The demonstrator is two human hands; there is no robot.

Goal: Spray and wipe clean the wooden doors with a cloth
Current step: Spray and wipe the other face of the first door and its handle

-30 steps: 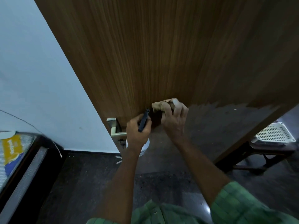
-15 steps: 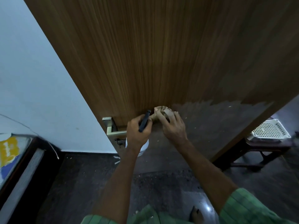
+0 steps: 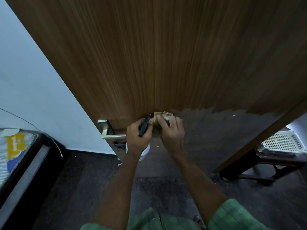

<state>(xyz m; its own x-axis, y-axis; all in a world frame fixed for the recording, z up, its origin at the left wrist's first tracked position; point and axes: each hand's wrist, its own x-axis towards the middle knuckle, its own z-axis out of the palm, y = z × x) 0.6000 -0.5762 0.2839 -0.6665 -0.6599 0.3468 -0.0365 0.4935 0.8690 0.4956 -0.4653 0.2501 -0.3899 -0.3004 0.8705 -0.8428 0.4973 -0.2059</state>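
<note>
Just right of the left hand (image 3: 138, 138), the right hand (image 3: 172, 131) presses a bunched cloth (image 3: 162, 117) against the wooden door (image 3: 166, 55), fingers curled round it. The left hand's fingers wrap a spray bottle (image 3: 144, 126), its white body hanging below the wrist, beside the door handle (image 3: 108, 131). Since a second ago the cloth has slid lower and leftward, closing on the bottle, so I judge wiping has reached the handle height.
</note>
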